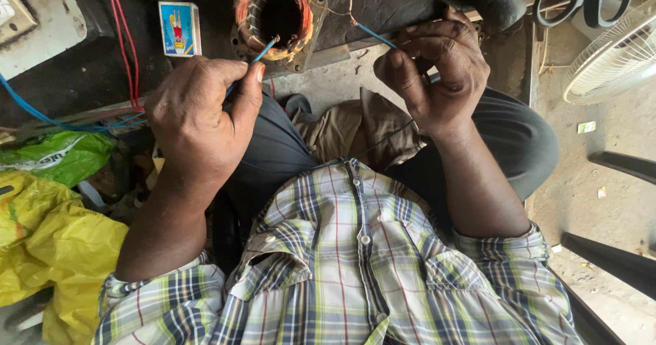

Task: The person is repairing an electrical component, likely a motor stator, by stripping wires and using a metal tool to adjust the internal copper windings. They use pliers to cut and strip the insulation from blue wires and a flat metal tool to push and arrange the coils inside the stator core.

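Note:
My left hand (201, 116) pinches a thin blue wire (263, 51) whose tip points at a motor stator (273, 17) wound with copper coils, lying on the dark bench. My right hand (434, 68) grips another blue wire (374, 35) that runs up-left toward a thin copper lead coming off the stator. Both hands hover just in front of the stator, over my lap. I wear a plaid shirt and dark trousers.
A small blue and yellow box (180, 28) lies left of the stator. Red wires (123, 44) and blue wires run down the bench at left. Yellow and green plastic bags (48, 215) sit at left. Scissors (581, 0) and a white fan (615, 58) are at upper right.

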